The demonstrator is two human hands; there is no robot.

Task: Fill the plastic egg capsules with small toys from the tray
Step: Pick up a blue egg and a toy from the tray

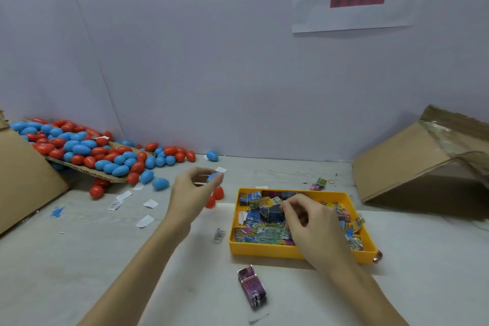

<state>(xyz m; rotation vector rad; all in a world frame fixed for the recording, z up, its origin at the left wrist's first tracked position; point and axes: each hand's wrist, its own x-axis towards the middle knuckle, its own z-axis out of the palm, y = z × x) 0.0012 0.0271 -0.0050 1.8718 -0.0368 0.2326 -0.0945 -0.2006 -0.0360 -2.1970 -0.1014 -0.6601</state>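
Blue egg half [211, 177] sits pinched in my left hand [190, 193] above the bench [79, 259]; my right hand [307, 222] pinches toy packets in the yellow tray [264, 249]. Paper scraps [144, 220] and a purple box [252, 286] lie near.

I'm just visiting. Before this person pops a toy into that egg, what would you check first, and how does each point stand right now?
1. Left hand holds a blue egg piece: ok.
2. Egg is open and ready for a toy: cannot tell.
3. Right hand is in the yellow tray among the small toy packets: ok.
4. Right hand has one toy pinched: cannot tell, fingers hide it.
5. More eggs wait in the pile at the left: ok.
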